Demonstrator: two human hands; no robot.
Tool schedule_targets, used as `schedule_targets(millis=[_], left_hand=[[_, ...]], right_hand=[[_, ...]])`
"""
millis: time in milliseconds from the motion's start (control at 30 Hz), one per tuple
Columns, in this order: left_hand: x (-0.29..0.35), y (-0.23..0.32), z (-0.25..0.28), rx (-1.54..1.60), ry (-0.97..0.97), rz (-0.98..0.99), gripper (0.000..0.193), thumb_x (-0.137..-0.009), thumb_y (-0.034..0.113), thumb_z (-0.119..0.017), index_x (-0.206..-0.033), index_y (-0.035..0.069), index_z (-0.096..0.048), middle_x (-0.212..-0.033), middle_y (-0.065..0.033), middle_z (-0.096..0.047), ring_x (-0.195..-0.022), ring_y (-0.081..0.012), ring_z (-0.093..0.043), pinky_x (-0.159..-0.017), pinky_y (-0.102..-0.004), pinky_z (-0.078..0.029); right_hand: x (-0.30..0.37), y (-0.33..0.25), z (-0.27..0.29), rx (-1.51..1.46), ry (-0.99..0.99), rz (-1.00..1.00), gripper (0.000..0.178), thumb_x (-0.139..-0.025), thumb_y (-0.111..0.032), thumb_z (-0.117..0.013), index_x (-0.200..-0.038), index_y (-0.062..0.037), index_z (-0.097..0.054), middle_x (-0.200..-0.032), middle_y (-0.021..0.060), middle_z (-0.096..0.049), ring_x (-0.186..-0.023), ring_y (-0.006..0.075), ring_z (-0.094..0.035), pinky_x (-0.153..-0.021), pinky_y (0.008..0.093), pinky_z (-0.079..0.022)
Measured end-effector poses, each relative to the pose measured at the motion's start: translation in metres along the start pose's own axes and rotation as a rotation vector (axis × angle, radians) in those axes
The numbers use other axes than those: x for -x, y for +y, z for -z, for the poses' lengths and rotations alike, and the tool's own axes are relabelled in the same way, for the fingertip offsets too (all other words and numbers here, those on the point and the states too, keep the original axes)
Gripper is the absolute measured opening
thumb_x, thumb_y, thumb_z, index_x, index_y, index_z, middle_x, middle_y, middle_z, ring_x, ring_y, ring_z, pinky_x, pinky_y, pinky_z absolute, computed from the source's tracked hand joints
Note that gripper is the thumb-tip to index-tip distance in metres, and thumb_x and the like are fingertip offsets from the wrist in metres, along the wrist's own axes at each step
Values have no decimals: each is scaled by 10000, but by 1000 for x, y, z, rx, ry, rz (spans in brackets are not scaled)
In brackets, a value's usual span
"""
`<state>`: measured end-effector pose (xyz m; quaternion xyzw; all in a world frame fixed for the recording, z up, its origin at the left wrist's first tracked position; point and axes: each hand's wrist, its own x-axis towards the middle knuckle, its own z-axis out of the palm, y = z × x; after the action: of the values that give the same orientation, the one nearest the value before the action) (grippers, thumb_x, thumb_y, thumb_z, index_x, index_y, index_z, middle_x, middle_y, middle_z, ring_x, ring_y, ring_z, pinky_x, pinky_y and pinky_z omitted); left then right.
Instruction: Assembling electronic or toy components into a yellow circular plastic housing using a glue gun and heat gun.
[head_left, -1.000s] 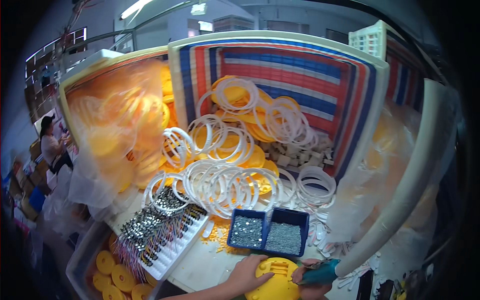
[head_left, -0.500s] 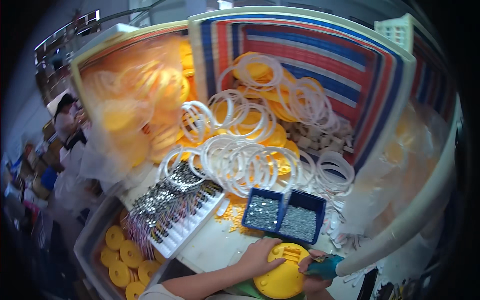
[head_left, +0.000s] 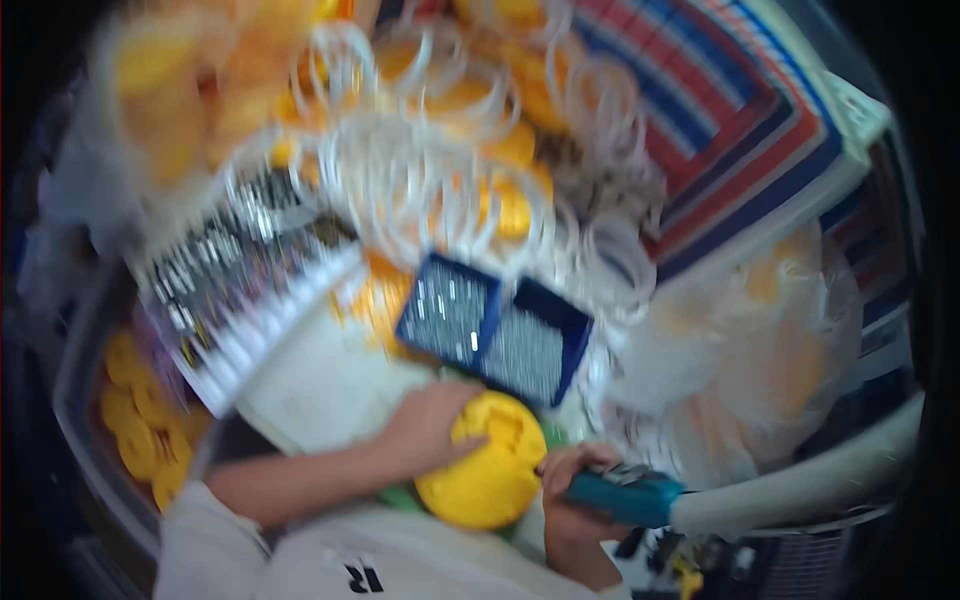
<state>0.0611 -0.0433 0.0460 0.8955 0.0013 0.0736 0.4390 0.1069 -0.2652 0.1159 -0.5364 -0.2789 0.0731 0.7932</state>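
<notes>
A round yellow plastic housing (head_left: 482,490) with raised slots on top is tilted in front of my body. My left hand (head_left: 430,425) grips its left side, fingers on the upper rim and thumb across the face. To its right, my right hand (head_left: 575,490) is wrapped round a teal electric screwdriver (head_left: 630,495), whose thin tip points at the housing's right edge. Blur hides whether the tip touches. Something green (head_left: 400,497) shows beneath the housing. Just beyond stand two joined blue trays (head_left: 490,330) of small silver parts.
White rings (head_left: 420,190) and yellow discs lie heaped beyond the trays. At left are a white rack (head_left: 270,330) of wired metal parts and a grey bin (head_left: 75,410) with yellow discs (head_left: 135,455). Right are a plastic bag (head_left: 740,350) and a thick whitish tube (head_left: 800,480) meeting the screwdriver.
The whole view has swung and blurred, shifting the trays and heap up and left in the picture. The screwdriver appears more level. Both hands keep their holds.
</notes>
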Motion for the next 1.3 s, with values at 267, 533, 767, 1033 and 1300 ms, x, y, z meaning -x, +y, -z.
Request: schedule_targets(millis=[267, 533, 767, 1033, 1300], left_hand=[[-19, -15, 11, 6, 156, -131, 488, -836, 308, -798, -1213, 54, -621, -1114, -129, -637, -1061, -353, -608, -893, -462, -472], [-8, -11, -1, 83, 143, -116, 483, -851, 290, -780, -1234, 47, -614, -1134, -131, -639, -1095, -354, -605, -928, -457, -468], [-8, -10, -1, 134, 130, -89, 499, -854, 275, -784, -1261, 59, -592, -1168, -142, -634, -1122, -375, -597, -961, -468, -463], [-10, -13, 0, 162, 113, -56, 501, -844, 265, -785, -1260, 62, -594, -1162, -129, -627, -1116, -360, -589, -952, -465, -455], [-10, -10, 1, 161, 127, -61, 505, -840, 252, -786, -1263, 55, -592, -1148, -130, -620, -1108, -358, -586, -941, -459, -456]], right_hand=[[-35, -2, -40, 4, -223, 59, 850, -956, -798, -461, -1454, -116, -557, -729, 30, -584, -628, 180, -570, -708, 367, -475], [-22, 9, -46, -59, -407, -103, 474, -1017, -423, -581, -1399, -147, -530, -827, 75, -674, -711, 247, -651, -757, 431, -517], [-20, 8, -69, 127, -382, -24, 327, -1000, -89, -655, -1306, -92, -540, -771, 64, -668, -619, 242, -655, -657, 415, -566], [-25, 23, -72, 164, -400, -55, 184, -1006, -106, -661, -1170, -38, -613, -714, 101, -671, -609, 264, -671, -681, 449, -590], [-24, 25, -70, 116, -455, -94, 170, -1043, -191, -624, -1072, -24, -645, -794, 135, -707, -656, 287, -693, -700, 459, -599]])
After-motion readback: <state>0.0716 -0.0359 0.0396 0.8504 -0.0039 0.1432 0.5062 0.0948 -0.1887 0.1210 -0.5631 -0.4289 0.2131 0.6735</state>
